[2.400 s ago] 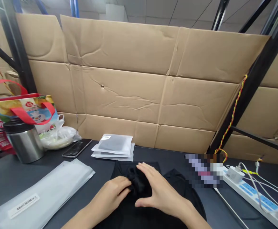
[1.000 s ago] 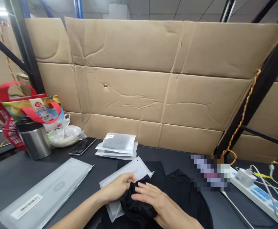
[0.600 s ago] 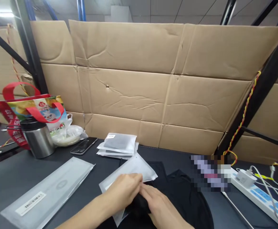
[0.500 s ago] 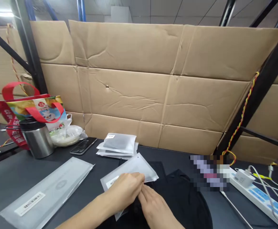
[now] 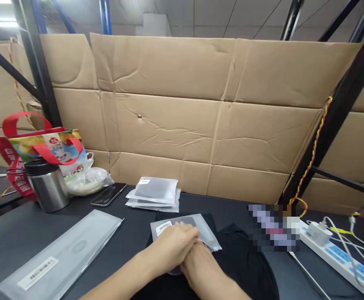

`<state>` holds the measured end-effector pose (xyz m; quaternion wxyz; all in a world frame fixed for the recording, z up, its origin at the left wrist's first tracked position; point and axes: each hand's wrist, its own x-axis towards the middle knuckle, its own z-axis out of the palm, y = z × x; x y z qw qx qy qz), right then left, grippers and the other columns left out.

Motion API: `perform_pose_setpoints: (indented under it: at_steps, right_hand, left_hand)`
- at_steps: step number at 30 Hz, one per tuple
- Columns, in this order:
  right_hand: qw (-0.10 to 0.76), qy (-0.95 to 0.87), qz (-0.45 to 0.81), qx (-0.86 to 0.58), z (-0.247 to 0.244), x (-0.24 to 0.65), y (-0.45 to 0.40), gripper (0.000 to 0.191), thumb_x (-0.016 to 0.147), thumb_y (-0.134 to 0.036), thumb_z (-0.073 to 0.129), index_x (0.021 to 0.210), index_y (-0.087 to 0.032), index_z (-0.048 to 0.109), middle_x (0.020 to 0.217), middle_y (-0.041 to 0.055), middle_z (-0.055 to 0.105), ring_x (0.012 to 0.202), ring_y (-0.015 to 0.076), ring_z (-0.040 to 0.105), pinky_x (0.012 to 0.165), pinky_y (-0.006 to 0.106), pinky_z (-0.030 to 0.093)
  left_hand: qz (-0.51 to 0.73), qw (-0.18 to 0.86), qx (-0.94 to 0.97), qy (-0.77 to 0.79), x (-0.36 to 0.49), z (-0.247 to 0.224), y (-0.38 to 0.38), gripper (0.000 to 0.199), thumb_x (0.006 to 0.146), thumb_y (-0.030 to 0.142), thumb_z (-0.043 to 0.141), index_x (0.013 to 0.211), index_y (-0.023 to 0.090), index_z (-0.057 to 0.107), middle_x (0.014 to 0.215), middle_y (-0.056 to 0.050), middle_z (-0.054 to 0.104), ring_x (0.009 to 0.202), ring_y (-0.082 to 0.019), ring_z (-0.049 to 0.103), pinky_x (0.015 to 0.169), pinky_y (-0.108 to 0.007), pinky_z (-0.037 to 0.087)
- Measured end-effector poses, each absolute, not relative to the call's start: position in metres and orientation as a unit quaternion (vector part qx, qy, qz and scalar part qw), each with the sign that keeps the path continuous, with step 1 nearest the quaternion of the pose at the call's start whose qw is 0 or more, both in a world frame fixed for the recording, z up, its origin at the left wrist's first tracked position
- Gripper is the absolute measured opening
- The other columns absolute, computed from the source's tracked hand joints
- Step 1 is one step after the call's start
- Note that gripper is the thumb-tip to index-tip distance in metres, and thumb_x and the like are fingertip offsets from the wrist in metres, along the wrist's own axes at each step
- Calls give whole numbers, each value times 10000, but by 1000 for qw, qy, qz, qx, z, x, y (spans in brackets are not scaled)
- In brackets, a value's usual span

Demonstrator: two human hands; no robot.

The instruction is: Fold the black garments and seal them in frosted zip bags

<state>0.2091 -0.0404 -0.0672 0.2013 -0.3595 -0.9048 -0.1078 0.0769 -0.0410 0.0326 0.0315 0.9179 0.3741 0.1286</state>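
A frosted plastic bag [image 5: 182,227] lies flat on a black garment [image 5: 241,266], near the middle of a dark work table [image 5: 35,221]. A white barcode label [image 5: 163,228] is seen near its far left corner. Its long axis runs roughly across the view, tipped slightly so that the right end comes nearer, and a corner is seen projecting beyond the hands on that side. Much of the near half is covered, so the bag's full outline and its opening cannot be made out.

The left hand [image 5: 172,246] is laid over the bag with its fingers [image 5: 186,235] held together, and it meets the right hand [image 5: 200,266]. The right hand's fingers are hidden at the overlap. Whether either hand is gripping anything cannot be told. The pose suggests that the bag is being held down against the cloth, and part of the garment may be gathered beneath the hands, though this is hidden.

A stack of similar bags [image 5: 152,193] is placed just beyond, within easy reach. A long flat bag [image 5: 60,254] lies diagonally to the left, clear of the garment. A steel flask [image 5: 47,191], a phone [image 5: 108,194] and a printed tote bag [image 5: 44,146] are kept further left, while a power strip [image 5: 335,254] is set to the right.
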Motion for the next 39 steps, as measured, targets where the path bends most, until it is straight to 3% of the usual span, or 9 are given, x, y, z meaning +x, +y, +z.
perform_pose_setpoints:
  at_steps: [4, 9, 14, 18, 22, 24, 30, 35, 39]
  right_hand:
    - [224, -888, -94, -390, -84, 213, -66, 526, 884, -294, 565, 1331, -31, 474, 1331, 215, 531, 1230, 340, 497, 1010, 408, 447]
    - [190, -896, 16, -402, -81, 211, -75, 654, 858, -465, 581, 1349, -47, 472, 1348, 216, 513, 1232, 386, 484, 1007, 473, 439]
    - [203, -894, 39, -398, -64, 213, -69, 461, 908, -329, 524, 1309, -103, 518, 1314, 174, 561, 1195, 329, 530, 1018, 460, 421]
    - [222, -886, 8, -407, -61, 220, -75, 500, 862, -317, 598, 1280, -57, 511, 1265, 203, 586, 1167, 326, 545, 974, 406, 464]
    - [225, -903, 32, -364, -39, 245, -81, 162, 871, -149, 530, 988, -209, 624, 950, 31, 686, 864, 188, 648, 794, 258, 518]
    - [233, -885, 16, -402, -22, 265, -79, 174, 872, -98, 474, 881, -219, 599, 886, 23, 646, 818, 184, 615, 750, 277, 503]
    - [198, -872, -43, -445, -11, 311, -55, 406, 768, 27, 443, 1082, -213, 528, 1055, 57, 581, 933, 220, 569, 808, 356, 475]
    - [233, -866, -13, -442, -28, 312, -45, 234, 916, -68, 401, 960, -219, 574, 868, 26, 597, 838, 189, 587, 732, 294, 480]
    - [265, -853, 7, -450, -36, 313, -44, 184, 931, -96, 420, 939, -210, 565, 867, 24, 591, 829, 180, 579, 736, 296, 478]
  left_hand:
    - [152, 63, 916, 366, 72, 25, -37, 214, 968, 181, 383, 870, 206, 572, 842, 7, 650, 748, -149, 627, 658, -208, 448]
    - [144, 78, 919, 358, 79, 18, -44, 215, 955, 194, 400, 824, 215, 569, 788, -1, 645, 689, -165, 621, 611, -231, 438]
    - [140, 72, 916, 369, 80, 16, -50, 254, 966, 194, 369, 861, 196, 600, 800, -42, 656, 719, -197, 631, 658, -275, 475]
    - [171, 59, 909, 375, 54, 1, -47, 325, 1014, 228, 294, 1242, 206, 525, 1203, -73, 624, 1120, -209, 570, 953, -341, 456]
    - [152, 32, 926, 343, 31, -20, -45, 480, 1009, 258, 372, 1475, 268, 255, 1502, -29, 364, 1379, -227, 312, 1135, -448, 271]
    - [138, 13, 935, 327, 27, -24, -47, 524, 1004, 256, 394, 1489, 300, 201, 1534, -24, 291, 1397, -240, 267, 1133, -469, 265]
    - [108, -32, 948, 299, 27, -17, -50, 549, 975, 257, 463, 1463, 381, 245, 1568, -26, 182, 1414, -305, 189, 1102, -530, 278]
    - [107, -52, 952, 281, 42, -10, -58, 480, 931, 178, 467, 1393, 290, 398, 1496, -58, 367, 1367, -294, 319, 1100, -480, 289]
    - [94, -40, 937, 335, 86, -7, -60, 191, 930, 227, 455, 1072, 172, 570, 1062, -111, 642, 1003, -274, 604, 864, -388, 481]
